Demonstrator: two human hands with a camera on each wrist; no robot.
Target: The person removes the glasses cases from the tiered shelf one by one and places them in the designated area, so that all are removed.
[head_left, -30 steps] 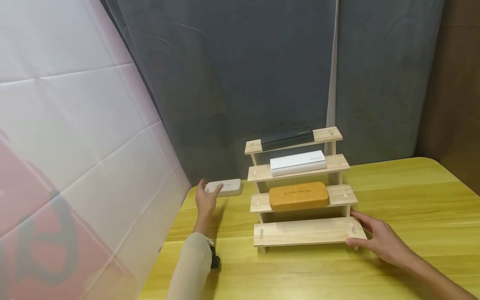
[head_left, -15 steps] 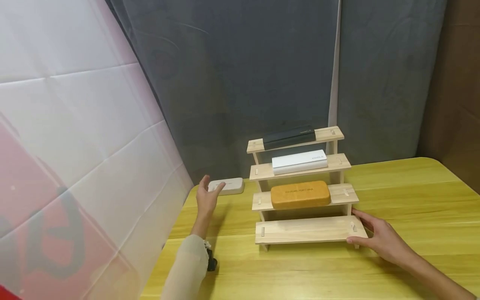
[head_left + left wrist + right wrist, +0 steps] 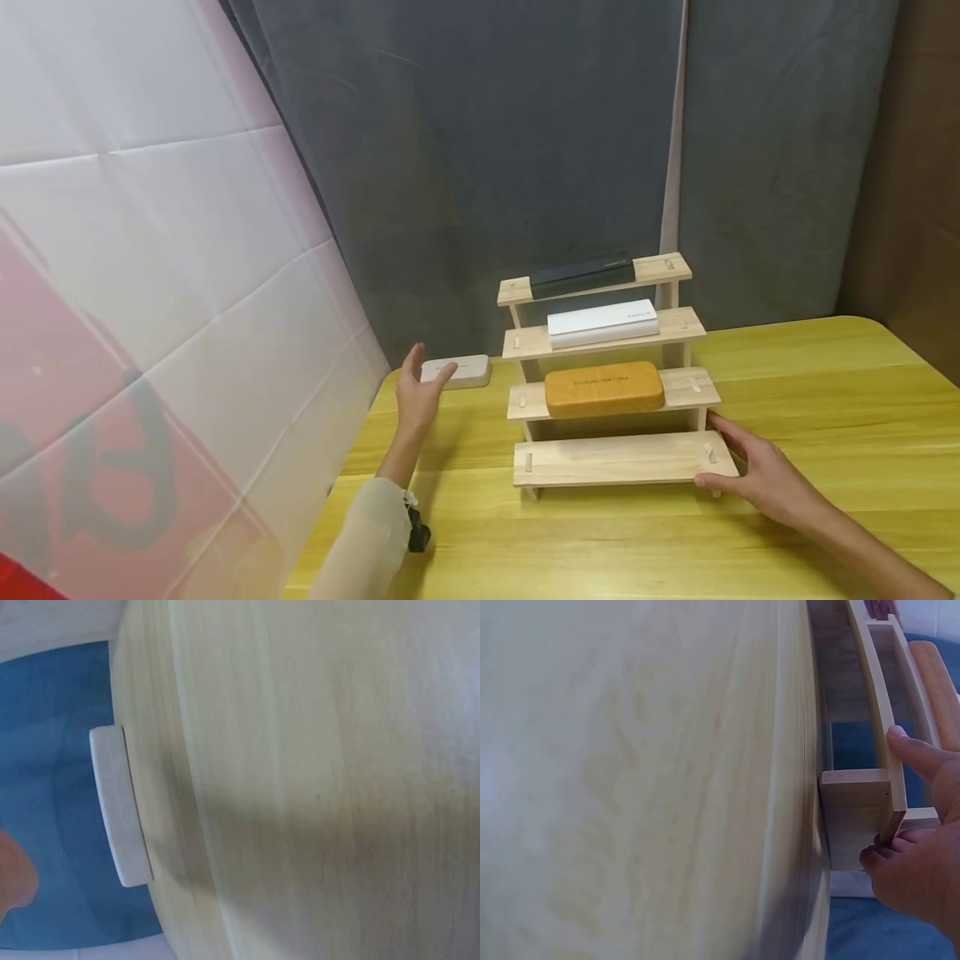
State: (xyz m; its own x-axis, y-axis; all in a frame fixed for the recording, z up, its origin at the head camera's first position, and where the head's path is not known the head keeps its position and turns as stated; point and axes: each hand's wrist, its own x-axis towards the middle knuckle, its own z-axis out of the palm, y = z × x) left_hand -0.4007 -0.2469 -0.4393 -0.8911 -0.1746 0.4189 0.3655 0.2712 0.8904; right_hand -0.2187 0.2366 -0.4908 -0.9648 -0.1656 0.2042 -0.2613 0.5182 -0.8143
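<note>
My left hand (image 3: 418,398) is held over the table's back left part, thumb and fingers spread with nothing between them. Just behind it lies a flat white case (image 3: 472,371), partly covered by the hand in the head view. The left wrist view shows a gap between a digit of that hand and the white case (image 3: 120,806). My right hand (image 3: 765,479) grips the right end of the lowest board of a stepped wooden display rack (image 3: 615,462). Its thumb (image 3: 915,754) lies on the board's front edge, while curled fingers reach round the end.
Higher boards bear an orange case (image 3: 603,389), a white case (image 3: 602,323) and a dark case (image 3: 581,276). A grey curtain (image 3: 487,167) hangs behind the yellow wood-grain table (image 3: 600,550). White panelled cloth (image 3: 225,275) stands along the left.
The head view has shifted slightly. My left hand has lifted a little beside the flat white case, which stays on the table. The right hand keeps its grip on the rack.
</note>
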